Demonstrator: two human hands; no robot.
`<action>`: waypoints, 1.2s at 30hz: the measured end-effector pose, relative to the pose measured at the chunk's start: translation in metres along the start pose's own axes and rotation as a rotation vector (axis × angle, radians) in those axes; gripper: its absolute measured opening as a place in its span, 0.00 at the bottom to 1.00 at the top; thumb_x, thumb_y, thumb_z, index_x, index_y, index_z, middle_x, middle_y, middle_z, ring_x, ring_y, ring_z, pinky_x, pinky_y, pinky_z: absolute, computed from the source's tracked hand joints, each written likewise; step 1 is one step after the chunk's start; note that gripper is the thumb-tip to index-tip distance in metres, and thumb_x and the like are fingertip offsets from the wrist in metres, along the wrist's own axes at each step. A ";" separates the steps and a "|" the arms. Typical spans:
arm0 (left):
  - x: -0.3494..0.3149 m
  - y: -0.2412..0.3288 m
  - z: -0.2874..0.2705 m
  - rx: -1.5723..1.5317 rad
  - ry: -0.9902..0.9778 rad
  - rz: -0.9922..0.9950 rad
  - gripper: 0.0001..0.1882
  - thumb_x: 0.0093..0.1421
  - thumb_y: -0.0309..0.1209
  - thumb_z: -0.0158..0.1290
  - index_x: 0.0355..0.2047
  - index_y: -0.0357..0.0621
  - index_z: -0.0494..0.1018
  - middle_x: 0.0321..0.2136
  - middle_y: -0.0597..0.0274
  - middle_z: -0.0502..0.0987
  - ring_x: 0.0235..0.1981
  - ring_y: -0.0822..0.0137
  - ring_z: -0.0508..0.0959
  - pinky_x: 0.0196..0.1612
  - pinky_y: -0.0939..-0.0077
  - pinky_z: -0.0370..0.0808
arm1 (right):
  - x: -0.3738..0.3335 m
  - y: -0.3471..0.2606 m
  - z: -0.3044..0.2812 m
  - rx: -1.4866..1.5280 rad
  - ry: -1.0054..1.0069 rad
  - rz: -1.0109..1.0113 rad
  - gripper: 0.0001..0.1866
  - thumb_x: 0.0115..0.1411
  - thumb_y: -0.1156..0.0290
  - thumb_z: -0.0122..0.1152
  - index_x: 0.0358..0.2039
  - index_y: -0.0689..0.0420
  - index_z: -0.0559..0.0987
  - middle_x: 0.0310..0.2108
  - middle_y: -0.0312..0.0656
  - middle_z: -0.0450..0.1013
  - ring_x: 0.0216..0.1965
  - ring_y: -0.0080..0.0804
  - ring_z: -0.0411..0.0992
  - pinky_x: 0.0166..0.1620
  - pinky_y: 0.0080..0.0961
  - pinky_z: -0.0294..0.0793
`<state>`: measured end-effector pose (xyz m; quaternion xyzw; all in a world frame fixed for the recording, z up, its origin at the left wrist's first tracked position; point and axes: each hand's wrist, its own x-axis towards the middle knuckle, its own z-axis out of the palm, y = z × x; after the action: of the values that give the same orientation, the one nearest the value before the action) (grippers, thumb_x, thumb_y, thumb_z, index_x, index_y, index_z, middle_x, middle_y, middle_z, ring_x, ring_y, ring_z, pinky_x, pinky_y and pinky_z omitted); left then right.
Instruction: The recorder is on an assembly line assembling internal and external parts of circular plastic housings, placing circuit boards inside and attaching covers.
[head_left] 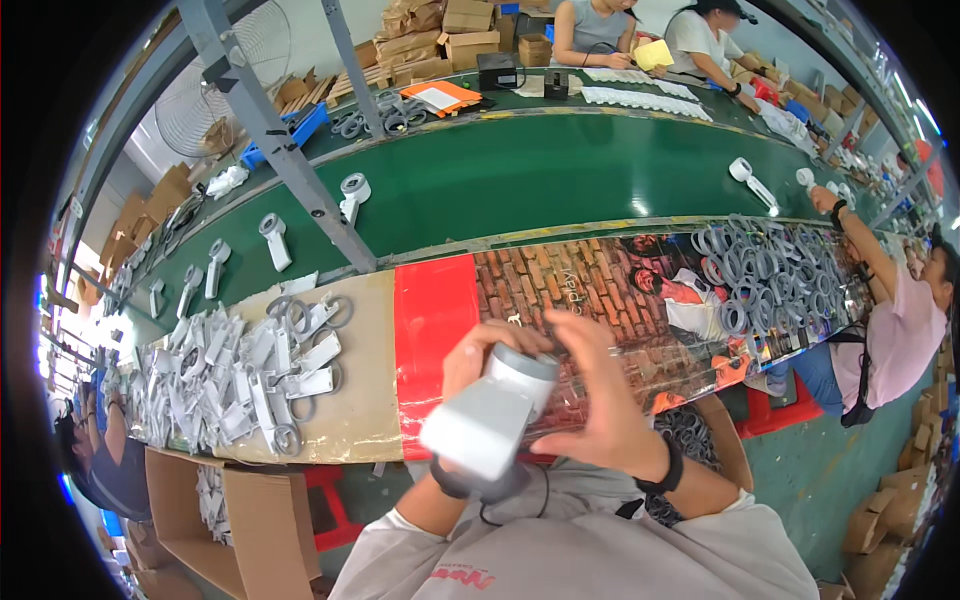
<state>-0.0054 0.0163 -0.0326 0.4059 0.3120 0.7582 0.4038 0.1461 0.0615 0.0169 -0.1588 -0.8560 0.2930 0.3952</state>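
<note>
In front of my chest I hold a white plastic housing point(480, 425) with a round head rimmed by a grey ring point(525, 366). My left hand point(468, 360) is wrapped around it from behind, and the housing covers part of its fingers. To its right, my right hand point(605, 405) is spread, thumb and fingers apart, beside the round head; whether a fingertip touches the ring I cannot tell. The housing's near end is slightly blurred. Dark bands circle both my wrists.
White plastic parts point(220, 375) lie heaped on the table's left, grey rings point(770, 270) on its right. Similar housings stand on the green conveyor point(520, 175). Cardboard boxes point(265, 530) flank me below. A grey post point(290, 150) rises at left. A co-worker point(900, 310) reaches over the belt at right.
</note>
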 end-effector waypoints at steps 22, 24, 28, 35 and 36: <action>-0.024 0.011 0.015 -0.195 0.295 -0.260 0.27 0.66 0.51 0.33 0.34 0.40 0.72 0.30 0.62 0.74 0.32 0.71 0.73 0.37 0.74 0.70 | -0.001 0.005 0.028 0.181 -0.015 -0.063 0.44 0.38 0.60 0.73 0.53 0.63 0.63 0.54 0.53 0.62 0.56 0.54 0.60 0.57 0.44 0.61; -0.023 0.018 0.016 -0.307 0.184 -0.190 0.30 0.66 0.54 0.29 0.33 0.40 0.71 0.28 0.61 0.74 0.30 0.70 0.74 0.35 0.74 0.71 | 0.008 -0.002 0.018 0.210 -0.089 -0.063 0.46 0.35 0.63 0.74 0.55 0.62 0.62 0.55 0.51 0.61 0.58 0.52 0.57 0.58 0.44 0.57; -0.031 0.015 0.011 -0.082 0.296 -0.160 0.26 0.65 0.49 0.32 0.35 0.39 0.70 0.29 0.60 0.74 0.30 0.69 0.74 0.35 0.73 0.71 | -0.001 -0.004 0.027 0.090 -0.110 -0.081 0.52 0.32 0.60 0.76 0.58 0.62 0.59 0.58 0.51 0.57 0.61 0.50 0.55 0.59 0.43 0.56; -0.031 0.031 -0.009 0.390 -0.087 -0.503 0.26 0.65 0.48 0.37 0.36 0.33 0.72 0.33 0.60 0.75 0.33 0.72 0.72 0.37 0.78 0.68 | -0.014 -0.003 0.005 0.766 -0.173 0.129 0.38 0.43 0.72 0.71 0.54 0.61 0.61 0.45 0.44 0.71 0.45 0.31 0.70 0.47 0.29 0.70; -0.040 0.031 -0.004 0.401 -0.029 -0.348 0.28 0.65 0.49 0.35 0.36 0.33 0.72 0.34 0.58 0.75 0.34 0.69 0.73 0.38 0.77 0.68 | -0.012 -0.007 0.011 0.824 -0.028 0.192 0.33 0.44 0.75 0.69 0.49 0.61 0.63 0.40 0.42 0.73 0.43 0.30 0.71 0.45 0.27 0.71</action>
<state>-0.0064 -0.0343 -0.0245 0.4288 0.5154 0.5943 0.4440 0.1450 0.0456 0.0087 -0.0626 -0.6541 0.6482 0.3848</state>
